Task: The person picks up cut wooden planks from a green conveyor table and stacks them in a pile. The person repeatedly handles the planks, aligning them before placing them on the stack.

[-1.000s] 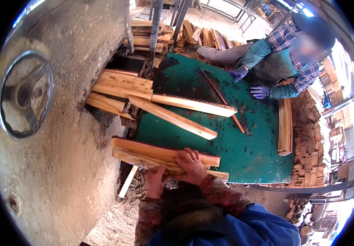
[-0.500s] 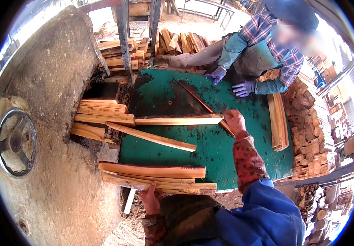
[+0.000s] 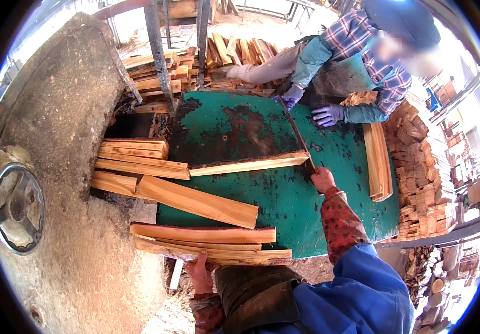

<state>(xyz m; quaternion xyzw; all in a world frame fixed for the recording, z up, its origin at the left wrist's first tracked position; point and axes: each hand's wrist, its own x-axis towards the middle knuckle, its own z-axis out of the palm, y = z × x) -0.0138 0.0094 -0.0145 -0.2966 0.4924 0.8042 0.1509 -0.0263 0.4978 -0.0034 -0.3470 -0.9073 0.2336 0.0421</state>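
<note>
My left hand (image 3: 198,270) grips the near edge of a stack of reddish wooden planks (image 3: 206,244) lying at the near edge of a green, rust-stained metal table (image 3: 284,206). My right hand (image 3: 322,179) reaches out over the table, closed on the near end of a thin dark wooden strip (image 3: 297,136). The strip runs away to a facing person's purple-gloved hand (image 3: 292,96). A pale plank (image 3: 250,165) lies crosswise right beside my right hand. A wider plank (image 3: 198,202) lies slanted between it and the near stack.
A big rough concrete body (image 3: 56,133) with a metal wheel (image 3: 18,207) fills the left. More planks (image 3: 137,158) stick out from its opening. Boards (image 3: 378,161) lie on the table's right side, cut wood blocks (image 3: 424,167) beyond. The other person's second glove (image 3: 327,114) rests on the table.
A second ago both my hands were on the near stack. My right hand left it, reached forward to the thin strip's end, and stays there now. My left hand remains on the stack.
</note>
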